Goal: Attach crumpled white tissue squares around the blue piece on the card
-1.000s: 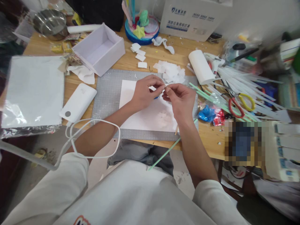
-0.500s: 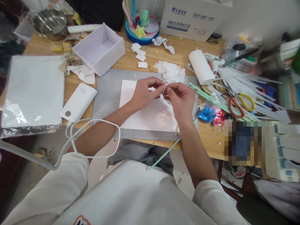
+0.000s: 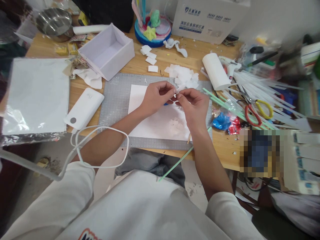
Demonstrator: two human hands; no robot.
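Observation:
My left hand and my right hand meet fingertip to fingertip above a white sheet of paper. Both pinch a small white piece, mostly covered by the fingers; its material is unclear. A bit of something blue shows below the fingertips, largely hidden. Under them, the paper lies on a grey cutting mat. Just beyond the hands is a pile of thin white scraps. A thin green stick slants out from beneath my right forearm past the table edge.
At left lie a white power bank with a looped cable and a lilac open box. On the right are a white roll, scissors, white strips and a blue packet. A printed carton stands behind.
The fingertips have shifted slightly, and more of the white piece and the gap between the hands shows. The view has moved a little; other things lie as before.

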